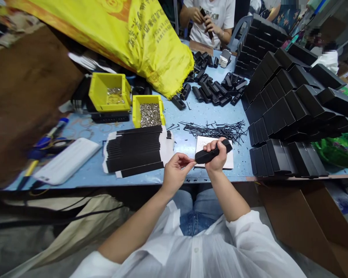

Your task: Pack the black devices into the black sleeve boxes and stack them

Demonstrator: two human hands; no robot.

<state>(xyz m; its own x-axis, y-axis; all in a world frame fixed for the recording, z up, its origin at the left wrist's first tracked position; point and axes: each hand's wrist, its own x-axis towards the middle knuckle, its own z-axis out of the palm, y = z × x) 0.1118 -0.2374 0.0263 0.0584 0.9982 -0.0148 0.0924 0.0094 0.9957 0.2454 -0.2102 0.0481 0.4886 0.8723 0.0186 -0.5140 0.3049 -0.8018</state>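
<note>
My right hand [218, 160] is closed around a black oblong plastic piece [206, 155], held tilted above a white block [228, 162] near the table's front edge. At the left end of that piece, the thumb and forefinger of my left hand [176, 172] are pinched together. Whatever sits between those fingertips is too small to make out. Just beyond the white block lies a loose heap of thin black stick-like parts [220, 130]. To the left of my hands, a row of flat black strips [133, 148] rests on white card.
Two yellow bins [94, 92] hold small metal parts. A yellow sack [162, 58] hangs over the back left. Black casings [208, 88] lie scattered behind; stacked black boxes [281, 116] stand right. A white power bank [66, 162] lies left. Across the table, a person [226, 19] handles a dark piece.
</note>
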